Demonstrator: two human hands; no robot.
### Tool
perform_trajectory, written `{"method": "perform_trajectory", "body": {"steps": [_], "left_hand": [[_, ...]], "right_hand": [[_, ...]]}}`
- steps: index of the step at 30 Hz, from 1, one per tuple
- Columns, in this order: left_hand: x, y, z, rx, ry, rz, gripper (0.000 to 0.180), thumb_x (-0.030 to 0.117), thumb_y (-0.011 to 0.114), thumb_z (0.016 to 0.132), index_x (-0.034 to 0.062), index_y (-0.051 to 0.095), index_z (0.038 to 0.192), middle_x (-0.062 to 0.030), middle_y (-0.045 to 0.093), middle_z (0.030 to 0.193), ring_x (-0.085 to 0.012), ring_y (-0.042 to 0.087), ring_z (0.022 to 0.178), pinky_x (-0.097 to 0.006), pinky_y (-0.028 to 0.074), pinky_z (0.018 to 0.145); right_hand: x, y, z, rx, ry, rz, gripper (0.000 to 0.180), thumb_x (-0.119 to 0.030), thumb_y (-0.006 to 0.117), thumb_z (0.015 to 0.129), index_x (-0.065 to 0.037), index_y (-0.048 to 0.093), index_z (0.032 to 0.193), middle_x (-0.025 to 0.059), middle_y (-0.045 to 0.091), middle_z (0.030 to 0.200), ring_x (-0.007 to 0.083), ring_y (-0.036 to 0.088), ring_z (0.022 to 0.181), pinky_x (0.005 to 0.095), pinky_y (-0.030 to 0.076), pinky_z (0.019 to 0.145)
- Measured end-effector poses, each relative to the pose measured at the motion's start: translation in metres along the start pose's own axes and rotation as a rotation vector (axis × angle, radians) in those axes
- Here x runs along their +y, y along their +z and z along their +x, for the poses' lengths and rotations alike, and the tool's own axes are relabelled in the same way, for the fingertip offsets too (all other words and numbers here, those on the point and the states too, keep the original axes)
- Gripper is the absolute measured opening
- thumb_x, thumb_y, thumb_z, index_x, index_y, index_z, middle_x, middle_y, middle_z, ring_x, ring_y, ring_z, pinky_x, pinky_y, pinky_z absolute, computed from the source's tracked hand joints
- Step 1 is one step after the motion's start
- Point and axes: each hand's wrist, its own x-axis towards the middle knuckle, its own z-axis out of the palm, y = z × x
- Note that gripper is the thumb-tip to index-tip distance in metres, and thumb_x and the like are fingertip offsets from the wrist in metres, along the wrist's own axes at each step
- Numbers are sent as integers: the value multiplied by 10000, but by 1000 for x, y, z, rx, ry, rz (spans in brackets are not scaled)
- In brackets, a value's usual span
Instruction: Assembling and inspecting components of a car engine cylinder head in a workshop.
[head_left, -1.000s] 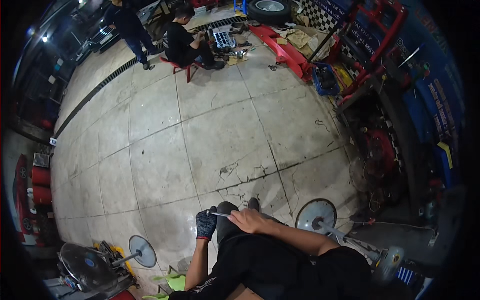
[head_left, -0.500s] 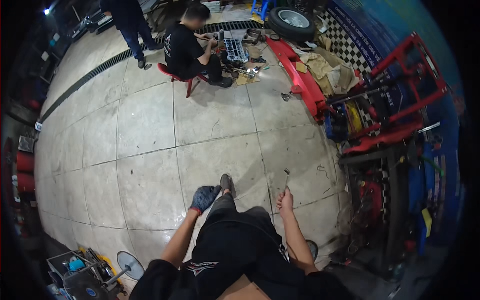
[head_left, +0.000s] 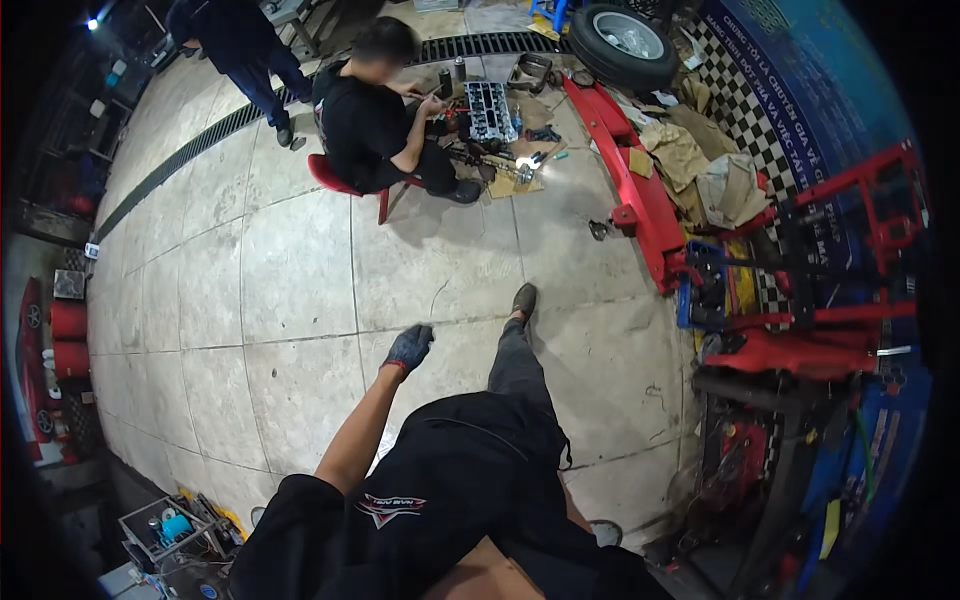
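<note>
Nearer than the red stool (head_left: 336,177) hangs the gloved left hand (head_left: 410,347), fingers too indistinct to tell, right hand hidden.

The right hand is hidden; beyond the left hand (head_left: 410,347), the top edge cuts off a standing person (head_left: 242,62).

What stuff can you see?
Seated person: one, black clothes, upper middle
Standing person: one, dark clothes, upper left
Stool: one, red, under seated person
Metal block: one, silvery, beside seated person
Wheel: one, black tyre, top
Long beam: one, red, below wheel
Crumpled paper: several, brown, right of beam
Crate: one, blue, beside beam
Drain grating: one, dark, top
Frame: one, red, far right
Banner: one, blue, upper right
Clutter: uncounted, mixed colours, dim edges
Own shoe: one, dark, centre
Gloved left hand: one, dark grey, centre
Right hand: not visible
</note>
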Motion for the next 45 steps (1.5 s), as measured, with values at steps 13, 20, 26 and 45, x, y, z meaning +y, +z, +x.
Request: {"method": "perform_trajectory", "body": {"steps": [13,20,26,45], "left_hand": [[-24,-5,78,-143,-659,-50,277,253,488,863,40,634,764,-135,662,728,-203,617,563,-349,474,494],[29,-31,231,77,-368,281,418,423,471,848,54,666,867,-178,647,933,-351,593,924,-436,456,813],[69,-89,369,-75,-368,320,612,534,346,873,16,670,832,-213,638,908,-368,584,922,-449,433,838],[54,-148,504,-282,-492,135,430,460,503,822,80,705,830,-150,662,927,-322,604,929,-394,443,858]], "right_hand": [[-468,-52,268,-170,-205,557,136,-132,578,807,-6,624,781,6,533,619,133,473,483,305,349,434],[-661,-170,215,-44,-15,330,222,-185,536,852,18,603,792,67,575,706,125,539,629,283,427,540],[-782,-181,173,-251,-285,715,356,-236,543,868,62,582,1061,92,630,897,148,590,786,242,464,719],[-904,-200,219,-159,-258,659,251,-82,516,862,71,564,1056,64,623,923,132,601,739,246,499,676]]}}
